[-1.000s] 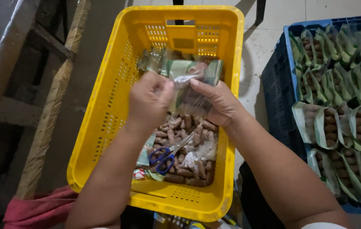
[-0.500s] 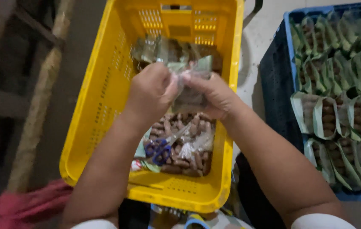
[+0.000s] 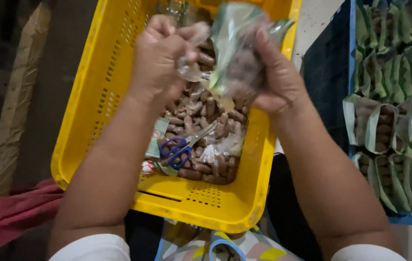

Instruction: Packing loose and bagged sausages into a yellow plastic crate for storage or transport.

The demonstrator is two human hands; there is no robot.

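A clear plastic bag (image 3: 237,58) with a green strip and brown finger-shaped pieces inside hangs over the yellow crate (image 3: 95,96). My right hand (image 3: 278,77) cups the bag's side. My left hand (image 3: 160,55) pinches the twisted plastic at the bag's mouth. Below them, in the crate, lies a heap of loose brown pieces (image 3: 206,145) with torn clear wrappers. Blue-handled scissors (image 3: 179,150) rest on the heap.
A blue crate (image 3: 331,72) to the right holds rows of filled green-edged bags (image 3: 389,130). A wooden pole (image 3: 15,111) leans at the left, with red cloth (image 3: 7,212) beneath it. Patterned fabric (image 3: 215,244) shows under the yellow crate's near edge.
The view has closed in on the crate. Both hands kept the bag and raised it toward the crate's far end, with the left hand twisting its mouth.
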